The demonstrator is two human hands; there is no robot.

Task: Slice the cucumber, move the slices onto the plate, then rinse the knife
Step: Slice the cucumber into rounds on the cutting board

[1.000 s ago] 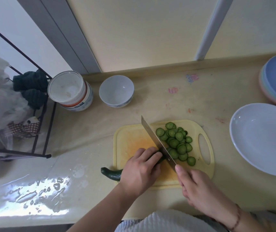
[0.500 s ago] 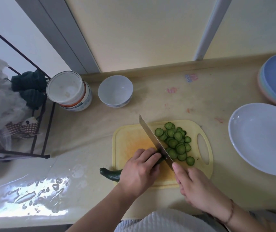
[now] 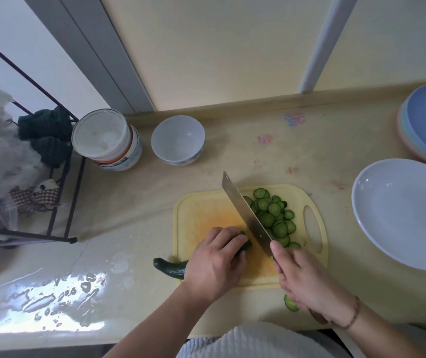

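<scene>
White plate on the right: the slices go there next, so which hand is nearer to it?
Right. The right hand, gripping the knife, is closer to the white plate; the left hand holds the cucumber farther away.

A pale yellow worktop (image 3: 245,156) with faint coloured stains meets a cream wall (image 3: 219,47) crossed by grey strips, daylight glaring off its wet near-left corner (image 3: 46,303).

Bare forearms; thin brown bracelet (image 3: 353,314) (right wrist); white ribbed top (image 3: 253,341).
</scene>
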